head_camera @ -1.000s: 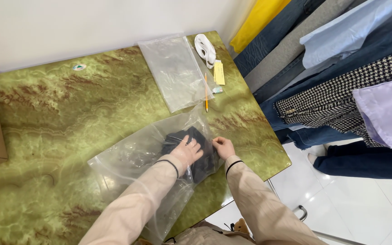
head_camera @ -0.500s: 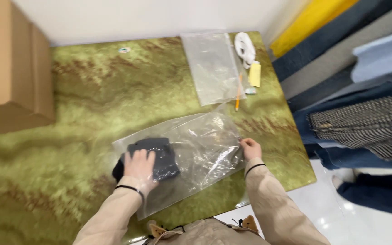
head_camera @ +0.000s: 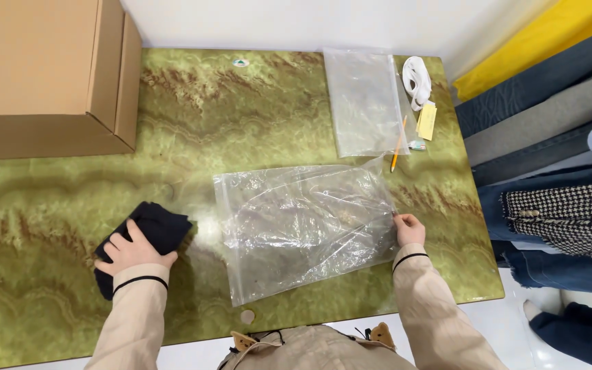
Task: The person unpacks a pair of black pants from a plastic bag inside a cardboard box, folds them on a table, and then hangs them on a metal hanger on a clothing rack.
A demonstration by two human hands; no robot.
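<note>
Lying folded on the green marbled table, a dark navy cloth sits toward the near left, clear of the bag and well apart from its mouth. The left hand presses flat on top of the cloth, fingers spread over it, palm down rather than clenched. Just to the right, a large clear plastic bag lies crumpled and empty on the tabletop. The right hand meets the bag's right edge, fingertips pinched together on the plastic there. Both wrists carry a thin black band over beige sleeves.

Further out, a second clear plastic bag lies flat near the far edge of the table. Beside it on the right are an orange pencil, a small yellow tag and a white tangle of cord or strap. A cardboard box fills the far left corner. Off the table's right side hang garments in yellow, denim blue, grey and a black-and-white check
</note>
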